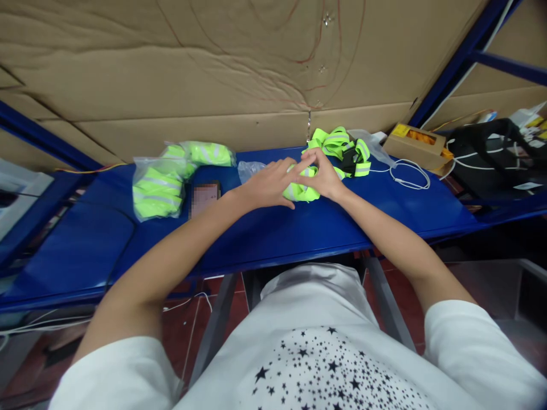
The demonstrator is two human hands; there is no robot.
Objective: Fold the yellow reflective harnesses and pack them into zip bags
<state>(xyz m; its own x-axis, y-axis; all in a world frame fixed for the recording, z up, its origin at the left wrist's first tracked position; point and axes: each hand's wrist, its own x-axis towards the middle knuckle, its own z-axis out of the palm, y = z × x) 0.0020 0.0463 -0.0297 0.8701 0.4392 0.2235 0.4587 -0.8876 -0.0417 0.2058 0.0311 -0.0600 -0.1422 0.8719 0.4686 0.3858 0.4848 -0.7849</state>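
Note:
Both my hands meet over a folded neon-yellow reflective strap [302, 192] on the blue table [260, 239]. My left hand [276, 182] lies across the strap's left side, its fingers closed round it and partly overlapping the other hand. From the right, my right hand [321, 175] grips the same strap between thumb and fingers. Just behind, a loose neon-yellow strap [337, 142] with a black buckle [349, 162] lies in a tangle. A clear plastic bag [250, 169] sits left of my left hand.
Bagged neon straps [157, 191] and a phone [205, 198] lie on the left. At the right are a white cable [410, 175], an open cardboard box [412, 149] and a black bag [482, 162]. Cardboard [192, 85] lines the back.

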